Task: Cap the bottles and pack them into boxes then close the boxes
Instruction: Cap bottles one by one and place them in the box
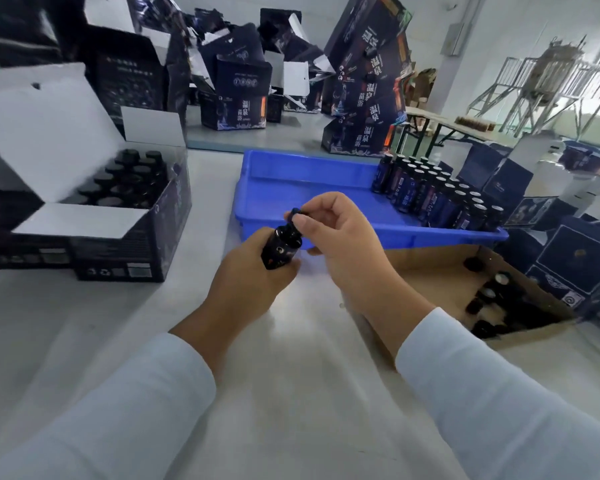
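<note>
Crowding white table [291, 358]: open dark boxes [94, 216], blue tray [291, 188].

bottle [282, 248]: dark glossy glass | tray [291, 188] behind bottle: smooth blue plastic | box [118, 233] left of bottle: matt printed card

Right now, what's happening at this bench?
A person is capping a small dark bottle: the left hand grips its body while the right hand pinches the cap at its neck. More bottles stand at the right end of the blue tray. The open box on the left already holds capped bottles, flaps up. Loose caps lie in a cardboard tray on the right.
</note>
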